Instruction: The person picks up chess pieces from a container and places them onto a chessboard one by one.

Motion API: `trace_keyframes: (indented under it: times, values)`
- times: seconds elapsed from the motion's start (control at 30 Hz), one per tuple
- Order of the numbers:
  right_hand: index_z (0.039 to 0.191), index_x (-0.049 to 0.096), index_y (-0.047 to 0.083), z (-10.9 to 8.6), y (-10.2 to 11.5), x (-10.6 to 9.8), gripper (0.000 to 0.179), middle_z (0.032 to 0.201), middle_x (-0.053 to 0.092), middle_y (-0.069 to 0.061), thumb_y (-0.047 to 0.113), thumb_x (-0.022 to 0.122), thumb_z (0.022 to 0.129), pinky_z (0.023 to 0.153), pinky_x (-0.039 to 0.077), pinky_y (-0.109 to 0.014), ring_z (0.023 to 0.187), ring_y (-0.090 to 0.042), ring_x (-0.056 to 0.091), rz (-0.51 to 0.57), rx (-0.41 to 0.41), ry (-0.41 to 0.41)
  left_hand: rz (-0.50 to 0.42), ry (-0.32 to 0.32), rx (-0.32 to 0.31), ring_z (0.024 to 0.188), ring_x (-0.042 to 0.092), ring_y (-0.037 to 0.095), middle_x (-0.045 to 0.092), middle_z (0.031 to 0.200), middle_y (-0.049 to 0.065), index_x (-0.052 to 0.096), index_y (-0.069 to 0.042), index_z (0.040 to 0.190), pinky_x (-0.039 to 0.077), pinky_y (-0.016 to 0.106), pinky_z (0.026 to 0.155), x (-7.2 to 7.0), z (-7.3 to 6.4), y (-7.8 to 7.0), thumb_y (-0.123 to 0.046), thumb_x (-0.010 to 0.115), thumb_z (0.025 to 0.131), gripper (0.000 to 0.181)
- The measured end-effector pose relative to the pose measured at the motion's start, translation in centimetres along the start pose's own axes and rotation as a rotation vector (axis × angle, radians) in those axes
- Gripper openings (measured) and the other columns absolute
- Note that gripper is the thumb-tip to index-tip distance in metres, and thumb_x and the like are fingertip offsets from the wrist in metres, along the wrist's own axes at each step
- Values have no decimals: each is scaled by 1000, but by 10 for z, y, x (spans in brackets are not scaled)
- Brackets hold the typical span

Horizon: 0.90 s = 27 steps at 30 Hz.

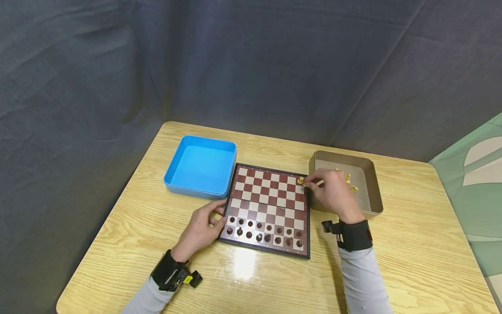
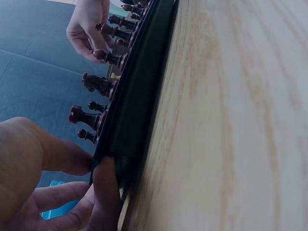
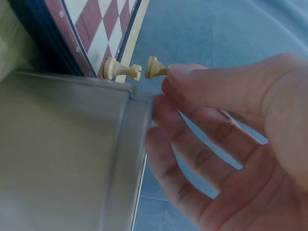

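Observation:
A red-and-white chessboard [image 1: 270,209] lies on the table, with two rows of dark chess pieces [image 1: 249,234] standing along its near side. At its left edge my left hand [image 1: 200,226] grips the black rim between thumb and fingers; a dark rook [image 2: 86,118] stands close by. Over the far right corner, my right hand [image 1: 333,189] pinches a cream chess piece [image 3: 155,69] between thumb and fingertip, its round base showing and its top hidden in the fingers. Just beside that piece, a cream rook [image 3: 120,70] stands on the corner of the board.
To the right of the board stands a grey-beige open box [image 1: 364,192] with several cream pieces [image 1: 347,179] lying in it, partly under my right hand. A blue open box [image 1: 201,168] sits at the back left. A dark curtain [image 1: 255,65] hangs behind the wooden table [image 1: 137,209].

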State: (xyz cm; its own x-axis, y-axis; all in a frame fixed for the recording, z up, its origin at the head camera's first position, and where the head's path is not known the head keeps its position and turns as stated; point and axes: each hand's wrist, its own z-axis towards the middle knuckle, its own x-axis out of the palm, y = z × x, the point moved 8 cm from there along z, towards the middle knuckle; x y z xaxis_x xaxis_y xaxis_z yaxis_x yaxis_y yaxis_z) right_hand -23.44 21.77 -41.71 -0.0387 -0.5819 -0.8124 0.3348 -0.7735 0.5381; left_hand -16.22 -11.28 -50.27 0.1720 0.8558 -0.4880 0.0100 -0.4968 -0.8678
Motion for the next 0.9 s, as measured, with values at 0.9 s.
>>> trace_keyframes:
  times: [0.9]
  values:
    - [90,81,0,3,-3,17,7,93,77,-16,-1,74,88,67,60,-44,79,-27,72,-37,6,20,5,9,7,72,65,9,68,107,4,60,-5,144,56,26,59,-1,1,1,-4,72,89,56]
